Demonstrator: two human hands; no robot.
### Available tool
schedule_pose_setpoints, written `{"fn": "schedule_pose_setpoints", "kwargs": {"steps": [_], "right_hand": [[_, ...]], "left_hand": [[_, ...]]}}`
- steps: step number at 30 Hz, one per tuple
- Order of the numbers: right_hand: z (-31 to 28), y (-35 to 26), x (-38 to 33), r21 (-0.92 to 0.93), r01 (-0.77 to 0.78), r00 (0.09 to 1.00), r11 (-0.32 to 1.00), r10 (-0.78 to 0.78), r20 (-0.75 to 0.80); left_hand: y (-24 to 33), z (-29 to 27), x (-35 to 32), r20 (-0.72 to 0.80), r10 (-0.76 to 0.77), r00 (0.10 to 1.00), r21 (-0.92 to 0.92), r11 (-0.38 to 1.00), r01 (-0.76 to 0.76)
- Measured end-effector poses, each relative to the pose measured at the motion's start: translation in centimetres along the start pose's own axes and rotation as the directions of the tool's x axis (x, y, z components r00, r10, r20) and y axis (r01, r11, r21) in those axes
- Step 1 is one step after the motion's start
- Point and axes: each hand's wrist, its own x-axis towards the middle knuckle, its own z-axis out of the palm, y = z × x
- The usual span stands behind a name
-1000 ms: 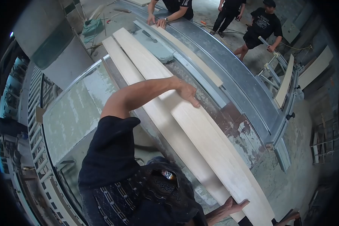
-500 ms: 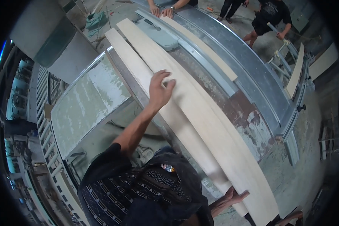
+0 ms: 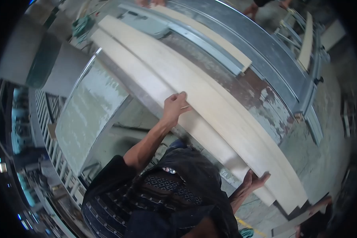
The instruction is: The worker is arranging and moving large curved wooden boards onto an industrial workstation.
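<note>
Your left hand (image 3: pixel 173 110) is over the narrow pale board (image 3: pixel 135 71), wrist raised, fingers bent at its seam with the wide pale board (image 3: pixel 222 115); whether its grip pinches an edge, you cannot tell. Your right hand (image 3: pixel 256 181) reaches across the narrow board toward the right ends, fingers on the wide one, thumb apart from them; whether that grip clasps anything is hidden.

Both boards lie side by side along the near edge of the bench (image 3: pixel 252 95), their right ends jutting past its near right corner, near another person's arm (image 3: pixel 320 206). Beyond the wide board's far edge, a band of peeling bench top widens rightward, bounded by a metal rail (image 3: pixel 202 47) and a thin strip (image 3: pixel 210 33).
</note>
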Motion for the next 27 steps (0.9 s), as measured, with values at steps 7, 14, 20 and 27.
{"fn": "schedule_pose_setpoints", "kwargs": {"steps": [7, 14, 20, 27], "right_hand": [[1.6, 1.3, -1.4, 0.079, -0.01, 1.0, 0.997, 0.011, -0.008], [2.6, 2.3, -3.1, 0.08, -0.092, 0.995, 0.993, 0.094, -0.019], [2.7, 2.9, -3.2, 0.081, -0.095, 0.994, 0.992, 0.099, -0.051], [2.2, 2.8, -3.2, 0.114, -0.151, 0.985, 0.982, 0.159, -0.067]], "left_hand": [[-2.4, 3.8, -2.7, 0.134, -0.133, 0.982, -0.018, 0.99, 0.137], [-2.8, 3.7, -2.3, 0.173, -0.152, 0.973, -0.067, 0.984, 0.166], [-3.2, 3.5, -2.2, 0.275, -0.17, 0.946, -0.117, 0.971, 0.208], [-3.7, 3.9, -2.3, 0.295, -0.205, 0.933, -0.089, 0.967, 0.24]]}}
